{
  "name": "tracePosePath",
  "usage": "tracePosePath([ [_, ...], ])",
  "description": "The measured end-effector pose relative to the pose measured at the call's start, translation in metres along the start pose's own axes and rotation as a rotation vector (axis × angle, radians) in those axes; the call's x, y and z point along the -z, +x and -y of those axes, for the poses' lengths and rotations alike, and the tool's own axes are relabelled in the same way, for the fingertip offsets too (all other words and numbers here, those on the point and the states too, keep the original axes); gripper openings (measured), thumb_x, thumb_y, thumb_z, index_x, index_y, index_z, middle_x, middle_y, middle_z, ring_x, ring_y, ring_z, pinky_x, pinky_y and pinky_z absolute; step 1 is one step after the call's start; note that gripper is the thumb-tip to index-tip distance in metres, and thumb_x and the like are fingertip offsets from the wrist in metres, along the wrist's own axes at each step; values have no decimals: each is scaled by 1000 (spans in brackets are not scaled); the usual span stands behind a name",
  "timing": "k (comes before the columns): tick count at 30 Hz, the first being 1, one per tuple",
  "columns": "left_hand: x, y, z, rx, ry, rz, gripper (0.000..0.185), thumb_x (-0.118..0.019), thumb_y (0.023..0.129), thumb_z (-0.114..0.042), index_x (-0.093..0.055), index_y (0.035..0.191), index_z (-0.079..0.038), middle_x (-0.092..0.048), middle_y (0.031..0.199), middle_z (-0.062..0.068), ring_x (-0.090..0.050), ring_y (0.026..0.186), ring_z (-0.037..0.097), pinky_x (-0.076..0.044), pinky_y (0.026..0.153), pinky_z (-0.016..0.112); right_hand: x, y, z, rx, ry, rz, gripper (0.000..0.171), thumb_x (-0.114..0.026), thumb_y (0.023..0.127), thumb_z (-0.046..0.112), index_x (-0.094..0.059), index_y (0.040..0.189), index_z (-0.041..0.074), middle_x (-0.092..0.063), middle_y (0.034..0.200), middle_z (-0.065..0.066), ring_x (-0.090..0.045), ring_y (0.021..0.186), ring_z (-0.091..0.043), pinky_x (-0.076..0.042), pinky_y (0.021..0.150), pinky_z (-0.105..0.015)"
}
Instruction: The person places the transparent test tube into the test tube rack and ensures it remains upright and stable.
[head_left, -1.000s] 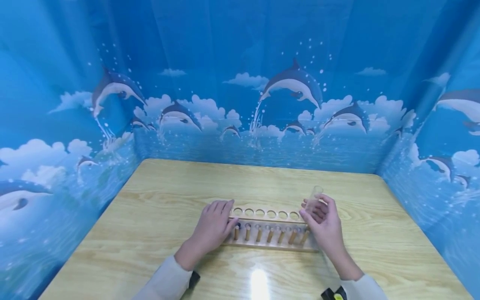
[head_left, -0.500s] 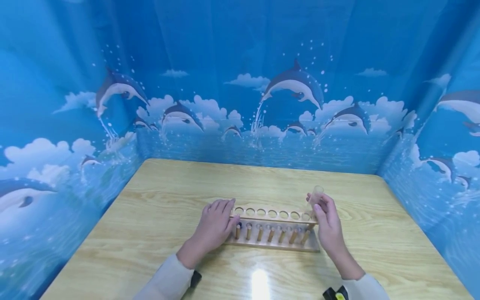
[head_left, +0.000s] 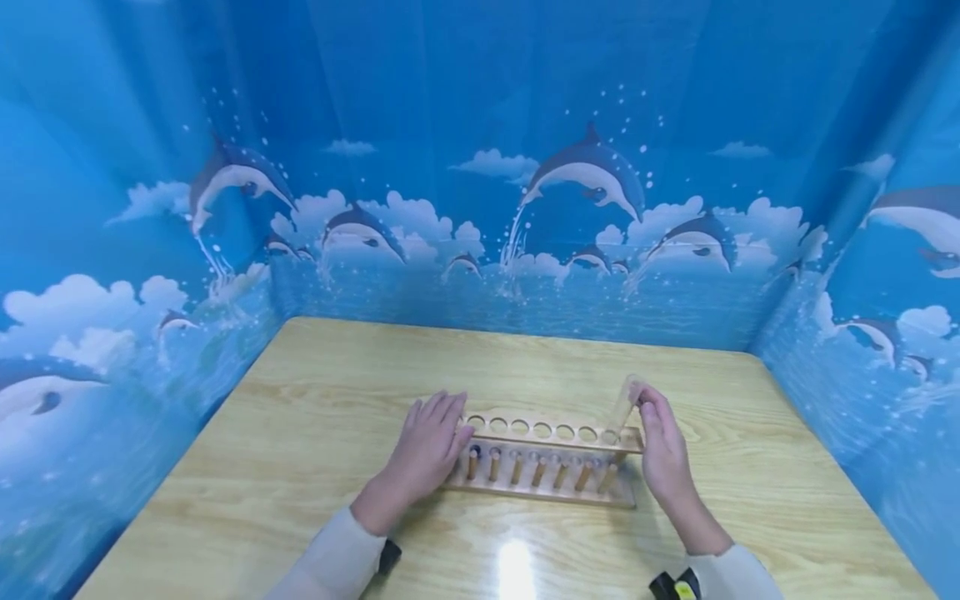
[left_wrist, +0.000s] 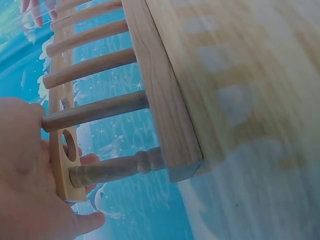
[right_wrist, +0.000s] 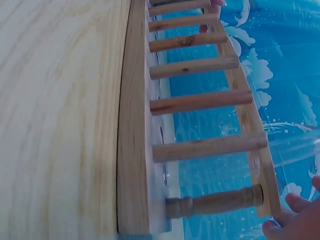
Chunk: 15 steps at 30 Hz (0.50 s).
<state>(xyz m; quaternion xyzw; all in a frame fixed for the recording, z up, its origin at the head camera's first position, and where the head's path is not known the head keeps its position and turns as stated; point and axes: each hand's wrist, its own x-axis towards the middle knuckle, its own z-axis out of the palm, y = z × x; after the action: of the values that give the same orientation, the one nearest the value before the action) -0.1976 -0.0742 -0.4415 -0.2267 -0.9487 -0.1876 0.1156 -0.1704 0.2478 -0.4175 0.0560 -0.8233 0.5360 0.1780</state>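
Note:
A wooden test tube rack (head_left: 517, 439) stands on the table, with a row of round holes above and a row of pegs in front. My left hand (head_left: 427, 446) grips the left end of its upper rail; in the left wrist view, fingertips (left_wrist: 90, 160) show behind the rail. My right hand (head_left: 663, 450) holds a clear glass test tube (head_left: 624, 404) near its top. The tube leans, its lower end at the rightmost hole. In the right wrist view the see-through tube (right_wrist: 295, 150) is faint beside the rail, and the fingers are partly cut off.
The rack rests on a light wood-grain table (head_left: 360, 367). Blue dolphin-print curtains (head_left: 450, 167) enclose the back and sides. Dark wrist bands sit at both cuffs, and a bright reflection lies on the table in front of the rack.
My right hand has shifted slightly right, uncovering the rack's right end. The test tube's lower end has come to the rightmost hole. The left hand has stayed at the rack's left end.

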Motion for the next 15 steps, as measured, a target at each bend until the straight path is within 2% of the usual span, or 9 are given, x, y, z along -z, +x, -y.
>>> tracePosePath([
  [7,0,3,-2,1,12,6,55,-41,104,-37,-40,145,0,-48,142,18,-41,134,35,-23,114,58,6,7,-2,-15,-30,-30,47,-26,108,24,-34,145,-4,-39,147,-22,-32,137,-38,-26,102,-4],
  [15,1,5,-4,13,38,21,56,-40,104,-38,-39,146,-2,-50,140,18,-43,132,35,-29,112,54,9,13,-9,-23,-66,-6,50,-23,108,27,-31,146,-5,-38,148,-24,-31,138,-39,-28,114,-26],
])
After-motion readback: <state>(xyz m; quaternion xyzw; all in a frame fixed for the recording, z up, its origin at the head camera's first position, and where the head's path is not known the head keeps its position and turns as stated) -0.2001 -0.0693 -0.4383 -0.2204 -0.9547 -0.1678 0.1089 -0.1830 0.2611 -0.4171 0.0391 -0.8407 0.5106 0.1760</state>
